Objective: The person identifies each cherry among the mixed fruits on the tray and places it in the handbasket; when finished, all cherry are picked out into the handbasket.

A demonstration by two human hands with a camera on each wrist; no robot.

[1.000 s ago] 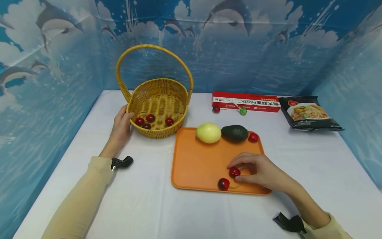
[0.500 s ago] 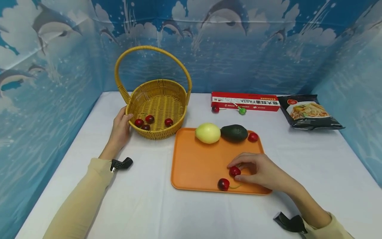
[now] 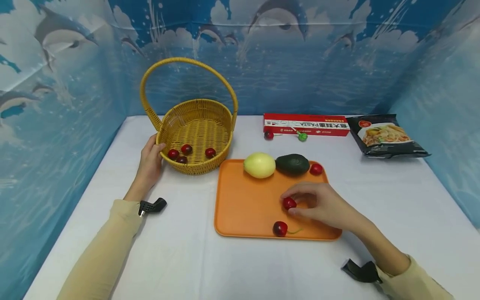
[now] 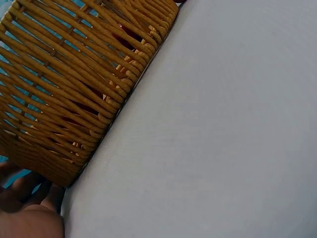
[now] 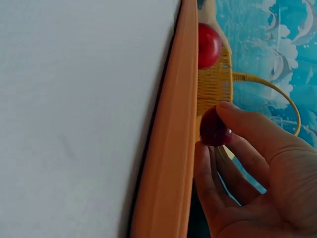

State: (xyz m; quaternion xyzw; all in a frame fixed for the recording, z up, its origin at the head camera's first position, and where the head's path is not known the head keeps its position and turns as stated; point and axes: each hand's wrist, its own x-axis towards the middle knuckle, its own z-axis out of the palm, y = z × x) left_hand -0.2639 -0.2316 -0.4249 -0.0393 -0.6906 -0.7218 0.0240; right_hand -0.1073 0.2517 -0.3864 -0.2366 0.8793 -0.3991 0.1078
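A yellow wicker basket (image 3: 200, 166) with several cherries inside stands at the left. My left hand (image 3: 149, 163) grips its left side, thumb over the rim; the left wrist view shows the fingers (image 4: 29, 198) by the woven wall (image 4: 64, 84). Over the orange tray (image 3: 243, 212), my right hand (image 3: 326, 205) pinches a cherry (image 3: 289, 203) between thumb and fingers, also seen as a dark red cherry (image 5: 215, 128) in the right wrist view. A second cherry (image 3: 280, 228) with a stem lies near the tray's front edge.
On the tray's back part lie a yellow lemon-like fruit (image 3: 259, 165), a dark avocado (image 3: 292, 164) and a cherry (image 3: 316, 168). Behind are a red pasta box (image 3: 305, 125), a cherry (image 3: 268, 135) and a small green item (image 3: 302, 136). A black noodle packet (image 3: 388, 137) lies at the right.
My right hand has moved slightly back and left with the cherry pinched in it. The left hand stays on the basket, and the head view has shifted slightly.
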